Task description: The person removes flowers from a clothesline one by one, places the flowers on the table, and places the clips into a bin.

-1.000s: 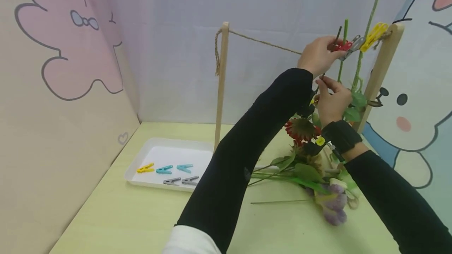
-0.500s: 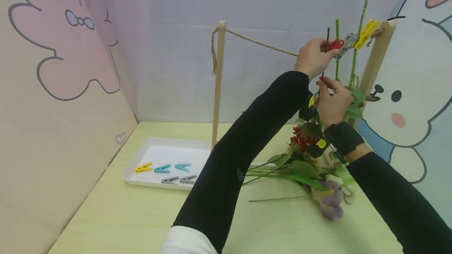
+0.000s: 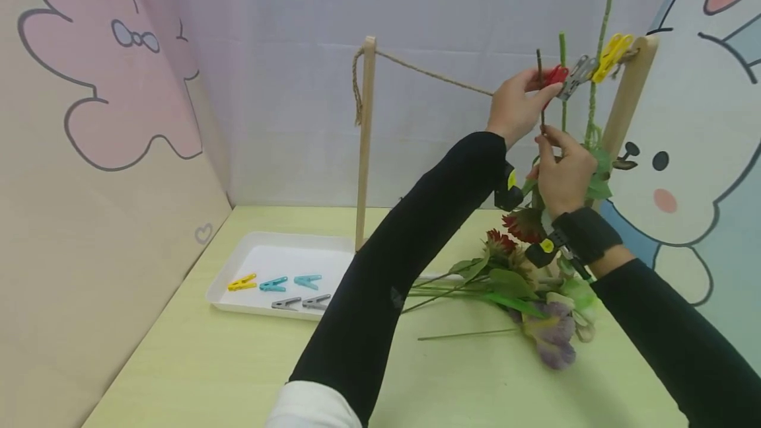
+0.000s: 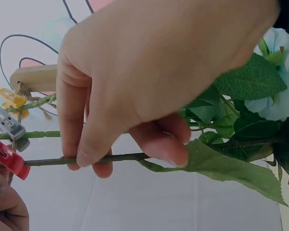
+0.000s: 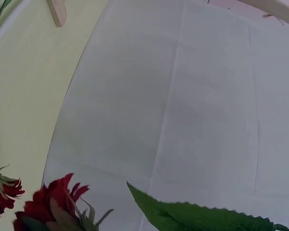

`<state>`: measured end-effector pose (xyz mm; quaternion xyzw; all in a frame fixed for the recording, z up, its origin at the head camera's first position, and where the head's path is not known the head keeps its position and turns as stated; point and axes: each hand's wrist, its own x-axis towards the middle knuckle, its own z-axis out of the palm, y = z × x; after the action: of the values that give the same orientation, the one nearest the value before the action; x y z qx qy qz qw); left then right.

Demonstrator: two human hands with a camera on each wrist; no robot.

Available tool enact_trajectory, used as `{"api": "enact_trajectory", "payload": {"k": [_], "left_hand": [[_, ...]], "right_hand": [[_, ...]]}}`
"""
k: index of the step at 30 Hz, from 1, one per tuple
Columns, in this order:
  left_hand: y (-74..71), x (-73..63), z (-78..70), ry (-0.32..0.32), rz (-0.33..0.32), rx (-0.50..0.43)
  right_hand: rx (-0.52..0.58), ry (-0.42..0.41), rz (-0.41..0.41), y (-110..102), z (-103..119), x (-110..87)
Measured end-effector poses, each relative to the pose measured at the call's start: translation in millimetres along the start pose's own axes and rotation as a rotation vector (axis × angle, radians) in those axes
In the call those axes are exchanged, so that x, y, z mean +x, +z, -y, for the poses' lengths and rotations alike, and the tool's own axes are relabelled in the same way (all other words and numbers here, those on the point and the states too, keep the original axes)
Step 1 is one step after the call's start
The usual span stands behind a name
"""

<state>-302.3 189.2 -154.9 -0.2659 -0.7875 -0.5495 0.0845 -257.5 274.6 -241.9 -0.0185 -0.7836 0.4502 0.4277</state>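
Observation:
In the head view, my left hand (image 3: 516,109) is raised to the rope and grips a red clothespin (image 3: 555,76). The clothespin overlaps a dark flower stem (image 3: 542,111). Just below, my right hand (image 3: 566,174) pinches that stem between thumb and fingers. The left wrist view shows the pinch close up, with a green leaf (image 4: 226,166) farther along the stem. A red flower (image 3: 524,224) hangs beneath the right hand; its red petals (image 5: 45,204) appear in the right wrist view. Beside the red clothespin, grey (image 3: 575,78) and yellow (image 3: 612,58) clothespins hold green stems on the rope.
The rope (image 3: 434,74) spans two wooden posts, left (image 3: 365,144) and right (image 3: 633,98). A white tray (image 3: 238,263) on the table holds several yellow, teal and grey clothespins. Loose flowers, including a purple one (image 3: 555,339), lie under the right arm.
The left hand and dark stem have shifted slightly left, widening the gap to the neighbouring green stem. The stem stands straighter. Its red flower now hangs closer beneath the right hand.

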Motion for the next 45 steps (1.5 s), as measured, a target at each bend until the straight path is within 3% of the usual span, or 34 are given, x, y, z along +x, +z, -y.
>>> {"api": "enact_trajectory", "payload": {"k": [3,8,17,20,25,30,34,40,45], "left_hand": [[0.3,-0.7,0.5,-0.017,-0.022,-0.05],[6.0,-1.4,-3.9,-0.14,-0.116,-0.228],[9.6,-1.3,-2.1,-0.243,-0.32,-0.522],[2.3,0.0,-1.1,-0.239,-0.336,-0.516],[-16.8,3.1,-1.2,-0.177,-0.299,-0.403],[-40.7,3.7,-10.2,-0.124,-0.256,-0.389],[-66.3,-2.3,-21.5,-0.067,-0.219,-0.398],[-110.8,-31.4,-25.5,0.076,-0.15,-0.372],[-149.6,-69.7,-5.3,0.191,-0.133,-0.23]], "right_hand": [[-0.05,-0.033,0.002,-3,0,2.2],[-0.109,-0.075,0.002,-7,3,5.0],[-0.338,-0.358,0.038,-11,12,6.3],[-0.352,-0.404,0.098,-7,15,1.2],[-0.336,-0.431,0.172,-1,17,-8.4],[-0.348,-0.474,0.225,4,16,-13.0],[-0.369,-0.574,0.262,8,17,-18.4],[-0.35,-0.818,0.374,21,12,-40.7],[-0.386,-1.076,0.499,29,-3,-71.5]]}}
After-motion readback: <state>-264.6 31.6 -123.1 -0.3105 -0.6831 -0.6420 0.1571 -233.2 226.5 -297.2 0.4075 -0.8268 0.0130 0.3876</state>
